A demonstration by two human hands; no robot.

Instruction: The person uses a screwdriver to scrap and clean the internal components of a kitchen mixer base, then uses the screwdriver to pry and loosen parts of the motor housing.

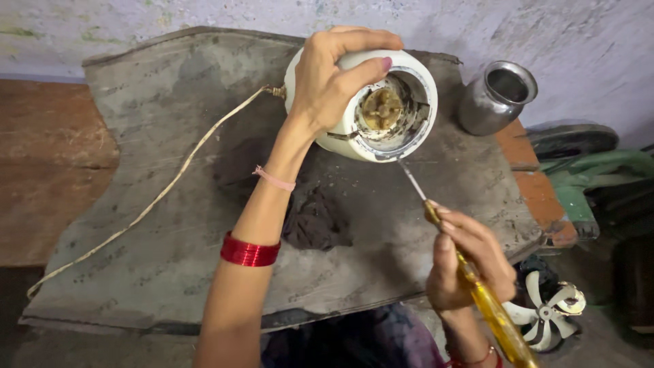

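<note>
The left hand was closed over the top of a white mixer base, fingers curled across its rim and thumb side pressed to the housing, holding it tilted on its side so the open top faced the camera. Inside the opening a brown, soiled coupling was visible at the centre.

The right hand was wrapped firmly around a screwdriver with a yellow translucent handle, index finger and thumb extended along the front of the handle. The metal shaft ran up and left, its tip touching the lower rim of the mixer base.

The base rested on a worn grey board, towards its far edge. A pale power cord ran from the housing's left side across the board to the near left corner. A dark cloth lay on the board under the left forearm. A steel pot stood just right of the base, apart from it. A white fan blade lay on the floor beyond the right hand.
</note>
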